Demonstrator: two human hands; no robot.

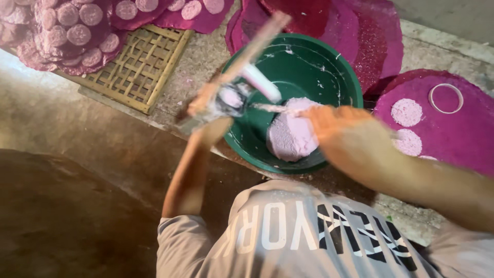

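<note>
Left hand (213, 103): I saw it closed around a flat wooden stick (247, 49) and a white tube-like tool (261, 82), both smeared with paste; it was raised over the near-left rim of the basin, likely so that drips fell back inside. Motion blur hid the exact finger positions.

Right hand (342, 131): blurred; it reached across the basin's right side with fingers toward the pink lump. I could not tell whether it gripped anything; a thin pale streak ran from it toward the left hand.

Green basin (309, 56): round, plastic, standing on the surface directly before the body, its inner wall flecked with white paste.

Pink dough mass (292, 135): lay low in the basin's near side, just under the right hand, kept within reach of both hands.

Bamboo lattice tray (139, 67): lay flat to the left of the basin, part of it bare, its far end under magenta sheets.

Magenta sheets with pale discs (67, 31): spread at upper left, discs set apart from one another, seemingly to dry.

Magenta sheet, right (453, 128): bore two pale discs (406, 112) and a white ring (446, 98), probably a mould, resting beside them.

Surface (206, 56): rough concrete ledge, dusted pink.

Shirt (293, 231): grey, at bottom edge.
</note>
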